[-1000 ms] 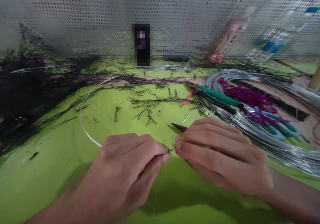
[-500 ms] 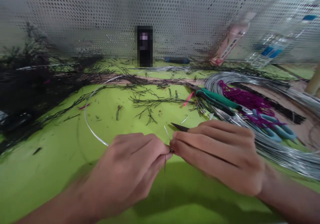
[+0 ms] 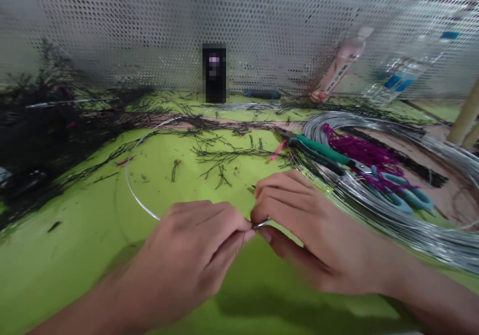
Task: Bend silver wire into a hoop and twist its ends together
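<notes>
A silver wire (image 3: 128, 180) curves in a wide arc from behind my left hand (image 3: 202, 250) up toward the back of the table. My left hand is closed, its thumb and forefinger pinching the wire, whose short end pokes out at the fingertips. Against that end rests my right hand (image 3: 299, 230), fingers bent, with the forefinger and thumb around the wire. A dark pointed tip (image 3: 253, 187) peeks out beyond the right hand's curled fingers; the remainder of that object is hidden.
Green-handled pliers (image 3: 318, 150), blue-handled scissors (image 3: 396, 200) and purple cord (image 3: 355, 150) lie by a big wire coil (image 3: 374, 225) at right. Black strands (image 3: 45, 130) heap up at left. Two bottles, one pink (image 3: 339, 66), lean against a perforated metal panel (image 3: 149, 26).
My right hand has turned and its thumb now shows below the wire. The wire end, upright before, now points right between the hands. The dark tip is mostly covered.
</notes>
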A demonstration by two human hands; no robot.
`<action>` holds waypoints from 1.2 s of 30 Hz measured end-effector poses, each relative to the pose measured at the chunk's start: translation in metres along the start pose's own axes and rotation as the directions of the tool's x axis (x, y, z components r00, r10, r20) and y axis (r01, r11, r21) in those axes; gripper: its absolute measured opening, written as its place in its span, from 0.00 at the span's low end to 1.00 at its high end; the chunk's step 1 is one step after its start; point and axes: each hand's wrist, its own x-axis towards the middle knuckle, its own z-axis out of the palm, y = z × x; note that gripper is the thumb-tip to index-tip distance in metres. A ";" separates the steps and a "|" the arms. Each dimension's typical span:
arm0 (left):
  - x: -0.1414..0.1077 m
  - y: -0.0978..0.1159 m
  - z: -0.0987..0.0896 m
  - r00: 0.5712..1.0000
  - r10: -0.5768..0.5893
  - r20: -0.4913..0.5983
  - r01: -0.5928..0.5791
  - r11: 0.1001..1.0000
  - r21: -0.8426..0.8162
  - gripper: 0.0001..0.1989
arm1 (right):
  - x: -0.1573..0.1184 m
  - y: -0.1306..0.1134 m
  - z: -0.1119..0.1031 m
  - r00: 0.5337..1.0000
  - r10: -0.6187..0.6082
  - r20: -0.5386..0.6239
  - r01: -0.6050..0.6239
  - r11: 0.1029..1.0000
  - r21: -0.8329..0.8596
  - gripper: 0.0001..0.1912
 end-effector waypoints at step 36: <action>-0.004 -0.006 -0.001 0.965 0.157 -0.209 -0.118 0.975 0.189 0.08 | 0.006 0.012 -0.001 0.933 -0.108 -0.344 0.127 0.991 0.031 0.02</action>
